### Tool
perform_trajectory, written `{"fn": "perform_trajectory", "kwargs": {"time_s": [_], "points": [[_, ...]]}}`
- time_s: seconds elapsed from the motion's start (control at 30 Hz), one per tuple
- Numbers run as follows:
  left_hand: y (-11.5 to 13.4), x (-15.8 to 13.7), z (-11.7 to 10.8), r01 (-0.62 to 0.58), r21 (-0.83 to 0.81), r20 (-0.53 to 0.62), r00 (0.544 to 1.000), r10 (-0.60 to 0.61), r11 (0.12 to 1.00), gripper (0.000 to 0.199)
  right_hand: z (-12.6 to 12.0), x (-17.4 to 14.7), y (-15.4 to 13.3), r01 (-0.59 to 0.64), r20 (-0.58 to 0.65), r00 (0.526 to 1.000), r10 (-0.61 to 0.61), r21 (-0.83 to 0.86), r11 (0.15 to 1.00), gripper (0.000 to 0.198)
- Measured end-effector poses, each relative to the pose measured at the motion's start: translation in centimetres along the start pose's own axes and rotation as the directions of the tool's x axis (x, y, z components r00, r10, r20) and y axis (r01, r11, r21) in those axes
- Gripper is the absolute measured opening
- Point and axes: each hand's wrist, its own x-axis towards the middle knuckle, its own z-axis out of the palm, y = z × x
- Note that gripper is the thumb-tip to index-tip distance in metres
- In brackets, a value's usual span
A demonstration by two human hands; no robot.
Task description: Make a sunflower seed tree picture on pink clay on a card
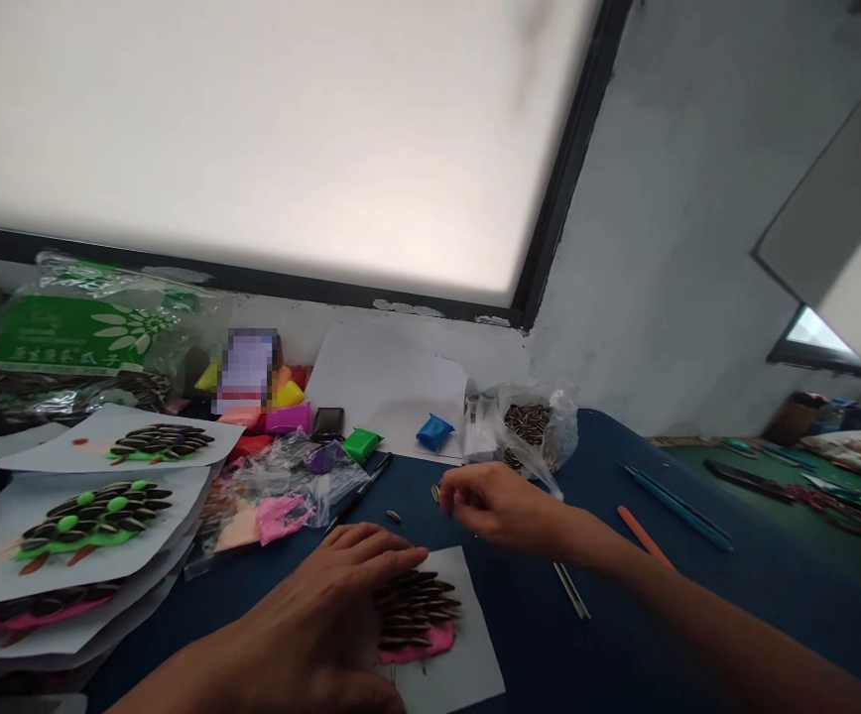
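Just beyond the card (477,635), a loose seed (393,517) lies aslant, left of your right hand (491,504), bunched at another seed (434,492) (gripped or not, I cannot tell), and nearer your left hand (326,605), spread wide over the card's left side.
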Motion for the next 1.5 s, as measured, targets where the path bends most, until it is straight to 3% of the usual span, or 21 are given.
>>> {"fn": "perform_trajectory", "kwargs": {"time_s": [0.2, 0.37, 0.47, 0.67, 0.77, 0.9, 1.5], "points": [[-0.4, 0.0, 0.1, -0.019, 0.011, 0.014, 1.000, 0.019, 1.000, 0.083, 0.8, -2.9, 0.7, -0.099, -0.043, 0.993, 0.111, 0.227, 0.969, 0.016], [-0.9, -0.1, 0.4, -0.022, 0.009, 0.016, 1.000, 0.022, 1.000, 0.084, 2.8, -5.1, -0.1, 0.053, -0.224, 0.974, 0.023, 0.329, 0.943, 0.011], [-0.8, -0.1, 0.5, -0.029, 0.005, 0.017, 0.999, 0.029, 1.000, 0.083, 4.2, -6.2, -0.5, 0.165, -0.287, 0.954, -0.084, 0.274, 0.947, 0.011], [-1.0, -0.4, 0.7, -0.026, -0.013, -0.005, 1.000, 0.026, 1.000, 0.086, 6.1, -7.4, -1.1, 0.267, -0.320, 0.929, -0.186, 0.231, 0.936, 0.018], [-1.3, -0.3, 0.8, -0.054, -0.025, -0.013, 0.998, 0.053, 0.998, 0.082, 6.6, -7.5, -1.2, 0.271, -0.322, 0.922, -0.216, 0.139, 0.952, 0.024], [-1.4, -0.2, 0.7, -0.056, -0.017, 0.003, 0.998, 0.056, 0.998, 0.085, 7.0, -7.6, -1.2, 0.242, -0.362, 0.908, -0.210, 0.044, 0.969, 0.018], [-1.5, -0.3, 0.9, -0.059, -0.019, 0.000, 0.998, 0.059, 0.998, 0.086, 7.6, -6.9, -1.6, 0.243, -0.374, 0.893, -0.248, -0.061, 0.968, 0.019]]}}
